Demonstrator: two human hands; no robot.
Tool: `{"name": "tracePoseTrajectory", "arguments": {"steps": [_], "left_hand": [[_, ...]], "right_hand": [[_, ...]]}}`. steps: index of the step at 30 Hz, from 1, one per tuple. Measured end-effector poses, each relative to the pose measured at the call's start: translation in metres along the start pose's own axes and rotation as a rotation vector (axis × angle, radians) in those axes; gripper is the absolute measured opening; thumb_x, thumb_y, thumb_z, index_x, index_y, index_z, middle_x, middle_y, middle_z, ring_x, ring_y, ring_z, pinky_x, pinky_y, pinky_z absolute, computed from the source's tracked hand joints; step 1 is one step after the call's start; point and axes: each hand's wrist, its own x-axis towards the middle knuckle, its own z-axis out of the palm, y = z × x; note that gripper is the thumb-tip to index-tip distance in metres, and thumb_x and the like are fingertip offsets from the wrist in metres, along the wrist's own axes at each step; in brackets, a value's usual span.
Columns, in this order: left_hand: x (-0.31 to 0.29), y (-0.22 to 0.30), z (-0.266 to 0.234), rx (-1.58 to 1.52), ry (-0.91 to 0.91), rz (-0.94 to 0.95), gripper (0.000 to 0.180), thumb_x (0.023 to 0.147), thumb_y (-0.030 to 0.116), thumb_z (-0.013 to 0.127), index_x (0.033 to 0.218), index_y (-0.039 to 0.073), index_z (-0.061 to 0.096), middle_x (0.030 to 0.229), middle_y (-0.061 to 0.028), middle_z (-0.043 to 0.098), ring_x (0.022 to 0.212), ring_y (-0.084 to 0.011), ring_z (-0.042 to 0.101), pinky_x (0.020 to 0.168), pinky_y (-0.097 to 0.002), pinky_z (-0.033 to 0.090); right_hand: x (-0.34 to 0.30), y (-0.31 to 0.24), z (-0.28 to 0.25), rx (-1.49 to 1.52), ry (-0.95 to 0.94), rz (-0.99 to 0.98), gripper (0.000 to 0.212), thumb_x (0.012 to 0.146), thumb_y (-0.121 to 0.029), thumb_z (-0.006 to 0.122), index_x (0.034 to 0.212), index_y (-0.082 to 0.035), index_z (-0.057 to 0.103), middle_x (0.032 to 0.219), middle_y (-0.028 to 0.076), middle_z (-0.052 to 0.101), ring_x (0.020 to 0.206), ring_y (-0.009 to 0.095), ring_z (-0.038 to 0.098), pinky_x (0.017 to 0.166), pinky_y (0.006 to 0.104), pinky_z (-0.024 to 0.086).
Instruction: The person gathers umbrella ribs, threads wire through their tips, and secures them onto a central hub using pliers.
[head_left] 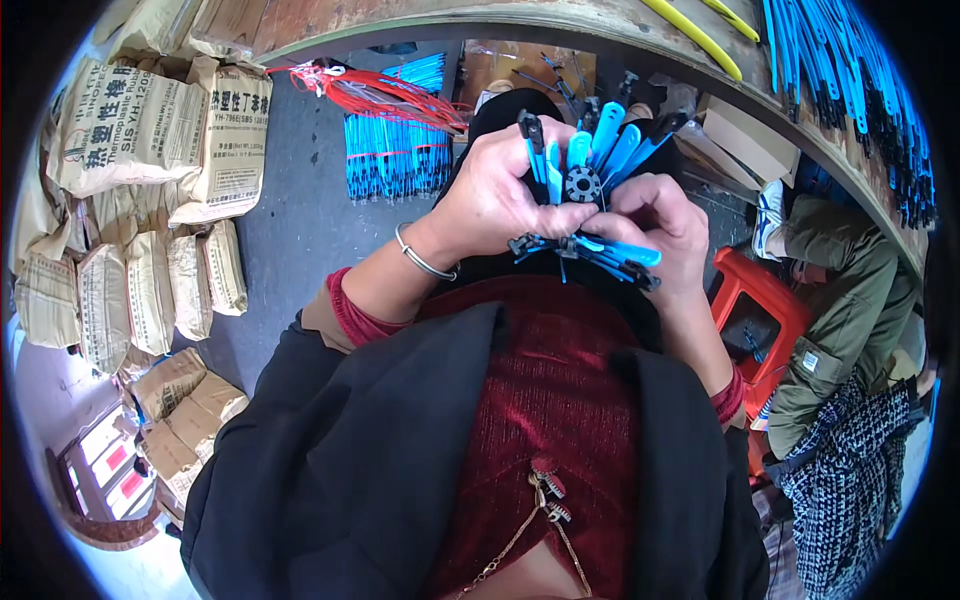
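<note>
In front of my chest, both hands close around a black slotted round hub with blue strips fanning out from it. The strips are flat and narrow, with black pieces at their outer ends. My left hand grips the hub's left side, its thumb stretched along the near edge. From the right, my right hand pinches near the hub and a blue strip, with curled fingers. The hands partly hide the hub's underside and the roots of the strips.
Bundles of blue strips lie on the grey floor ahead, beside red strips. More blue strips hang over the wooden table edge. Paper sacks are stacked at left. A red stool and a seated person are close on the right.
</note>
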Motion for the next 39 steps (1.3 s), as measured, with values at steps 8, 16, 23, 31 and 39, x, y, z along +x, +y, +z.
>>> {"name": "tracePoseTrajectory", "arguments": {"steps": [8, 16, 23, 31, 39], "left_hand": [[-0.003, -0.001, 0.004, -0.056, 0.029, 0.047, 0.037, 0.063, 0.021, 0.077, 0.092, 0.005, 0.060, 0.079, -0.0049, 0.058, 0.076, -0.0204, 0.057, 0.069, -0.0298, 0.047], [0.001, 0.000, 0.000, -0.027, -0.031, 0.112, 0.031, 0.060, 0.017, 0.076, 0.082, 0.005, 0.058, 0.068, -0.0046, 0.052, 0.067, -0.0211, 0.051, 0.060, -0.0311, 0.044], [0.003, -0.001, 0.005, 0.031, 0.038, 0.072, 0.028, 0.061, 0.014, 0.074, 0.081, 0.006, 0.056, 0.067, -0.0048, 0.049, 0.062, -0.0207, 0.047, 0.056, -0.0310, 0.041], [-0.003, 0.013, 0.030, -0.353, 0.251, -0.203, 0.025, 0.066, 0.010, 0.071, 0.085, 0.004, 0.055, 0.078, -0.0054, 0.052, 0.068, -0.0202, 0.053, 0.065, -0.0304, 0.044], [-0.001, 0.021, 0.012, -0.286, -0.009, -0.249, 0.021, 0.068, 0.006, 0.067, 0.086, 0.003, 0.055, 0.084, -0.0045, 0.059, 0.078, -0.0160, 0.057, 0.075, -0.0283, 0.046]], "right_hand": [[-0.001, -0.007, 0.014, 0.496, 0.082, 0.287, 0.016, 0.079, -0.004, 0.063, 0.093, 0.004, 0.059, 0.077, 0.006, 0.059, 0.067, 0.010, 0.056, 0.062, 0.0229, 0.045], [0.004, -0.001, 0.003, 0.099, -0.136, -0.062, 0.022, 0.075, 0.000, 0.064, 0.097, 0.002, 0.062, 0.077, 0.012, 0.060, 0.068, 0.023, 0.061, 0.061, 0.0293, 0.048], [0.008, -0.012, 0.004, -0.080, -0.112, -0.098, 0.022, 0.073, 0.002, 0.065, 0.095, 0.002, 0.061, 0.078, 0.012, 0.060, 0.070, 0.024, 0.060, 0.062, 0.0291, 0.048], [0.009, -0.003, -0.002, 0.042, -0.026, -0.084, 0.018, 0.072, 0.005, 0.061, 0.091, 0.002, 0.062, 0.080, 0.014, 0.063, 0.071, 0.024, 0.063, 0.064, 0.0286, 0.049], [0.032, -0.030, -0.057, -0.036, -0.048, -0.326, 0.013, 0.077, 0.001, 0.060, 0.089, 0.005, 0.061, 0.079, 0.013, 0.064, 0.071, 0.019, 0.062, 0.065, 0.0282, 0.049]]}}
